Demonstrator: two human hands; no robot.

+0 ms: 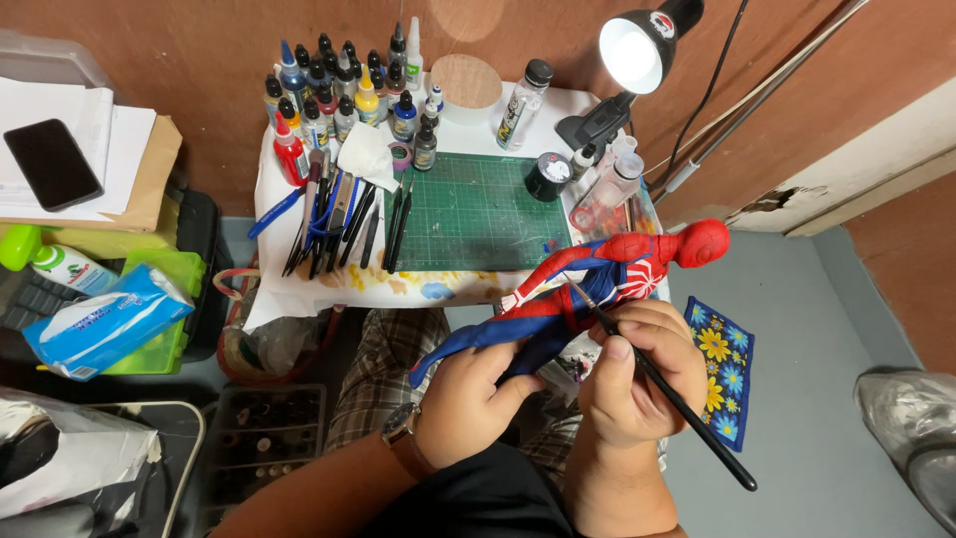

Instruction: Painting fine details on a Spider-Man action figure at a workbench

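Right hand (pixel 637 384) pinches a thin black paintbrush (pixel 669 391), its tip touching the back of a red-and-blue action figure (pixel 597 284). Left hand (pixel 473 399) is clamped around the figure's legs, holding it tilted above the lap, in front of the bench (pixel 299 289). Detail painting looks underway; steady, fine strokes seem called for.

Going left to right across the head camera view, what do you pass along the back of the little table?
Cluster of paint bottles → round wooden disc → clear bottle with a black cap → black desk lamp. In front of these lies the green cutting mat, with brushes and tools at its left.
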